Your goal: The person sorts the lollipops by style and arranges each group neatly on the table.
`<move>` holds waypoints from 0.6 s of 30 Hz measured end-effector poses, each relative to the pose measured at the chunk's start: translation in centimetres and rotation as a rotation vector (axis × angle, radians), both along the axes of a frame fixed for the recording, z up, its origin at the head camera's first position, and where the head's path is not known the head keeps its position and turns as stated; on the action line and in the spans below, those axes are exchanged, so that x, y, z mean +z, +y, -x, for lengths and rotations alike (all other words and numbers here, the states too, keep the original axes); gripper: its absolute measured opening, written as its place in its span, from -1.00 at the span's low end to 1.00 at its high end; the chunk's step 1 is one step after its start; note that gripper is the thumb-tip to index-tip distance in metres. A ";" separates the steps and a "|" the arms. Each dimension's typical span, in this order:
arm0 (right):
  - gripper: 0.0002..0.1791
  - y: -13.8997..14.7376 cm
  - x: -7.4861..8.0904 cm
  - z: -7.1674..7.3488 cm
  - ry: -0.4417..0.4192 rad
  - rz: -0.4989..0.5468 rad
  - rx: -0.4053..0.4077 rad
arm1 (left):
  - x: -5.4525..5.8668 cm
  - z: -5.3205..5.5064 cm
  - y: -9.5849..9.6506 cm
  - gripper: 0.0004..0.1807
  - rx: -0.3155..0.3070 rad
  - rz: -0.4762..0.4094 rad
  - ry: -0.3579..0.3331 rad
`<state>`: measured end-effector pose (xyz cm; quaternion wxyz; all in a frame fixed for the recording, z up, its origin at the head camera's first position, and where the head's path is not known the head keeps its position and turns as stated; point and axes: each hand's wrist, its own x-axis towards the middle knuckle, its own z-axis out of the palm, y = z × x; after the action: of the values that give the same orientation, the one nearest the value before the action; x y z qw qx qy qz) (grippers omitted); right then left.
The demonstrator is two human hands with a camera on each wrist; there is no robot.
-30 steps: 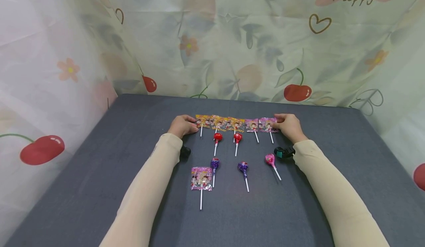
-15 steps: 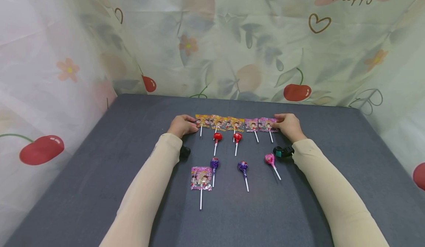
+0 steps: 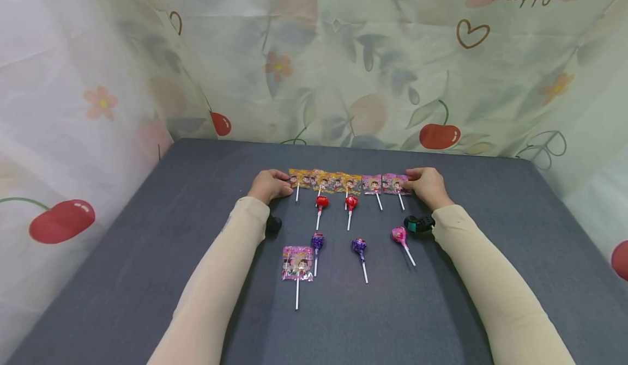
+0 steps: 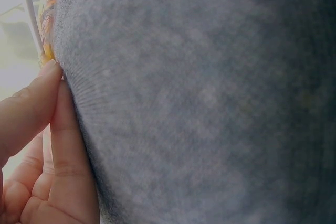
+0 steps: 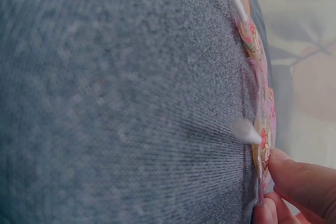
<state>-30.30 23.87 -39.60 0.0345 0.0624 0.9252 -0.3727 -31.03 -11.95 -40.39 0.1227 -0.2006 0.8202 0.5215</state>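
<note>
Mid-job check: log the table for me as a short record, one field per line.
Left grip: pinches outer edge of leftmost orange packet
Right grip: pinches outer edge of rightmost pink packet
Back row, left to right: three orange packets, two pink packets
In front of row: two red lollipops
Nearer the person: two purple lollipops, one round pink lollipop
Apart from row: single pink packet, beside left purple lollipop
Surface: grey table

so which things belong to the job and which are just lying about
Likely in the job:
three orange packet lollipops
two pink packet lollipops beside them
left hand and right hand, pinching the row's ends

Seemingly just lying about, untouched:
two red lollipops
two purple lollipops
round pink lollipop
separate pink packet lollipop
</note>
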 end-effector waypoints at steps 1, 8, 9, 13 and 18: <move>-0.51 0.0 0.0 0.0 0.000 -0.001 0.003 | 0.0 0.0 0.0 -0.55 0.001 -0.002 -0.001; -0.51 0.2 -0.1 0.1 -0.005 -0.002 0.015 | 0.0 0.0 0.0 -0.55 0.009 -0.010 -0.005; -0.51 0.1 -0.1 0.1 -0.008 0.000 0.014 | 0.0 0.0 0.0 -0.55 0.011 -0.012 -0.005; -0.51 0.1 -0.1 0.1 -0.012 0.005 0.010 | 0.0 0.0 0.1 -0.54 0.015 -0.011 -0.007; -0.50 0.2 0.0 0.1 -0.012 0.014 0.006 | -0.1 0.0 0.1 -0.54 0.012 -0.002 -0.008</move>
<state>-30.37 24.04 -39.65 0.0418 0.0617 0.9225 -0.3787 -31.06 -11.85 -40.47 0.1230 -0.2074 0.8180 0.5222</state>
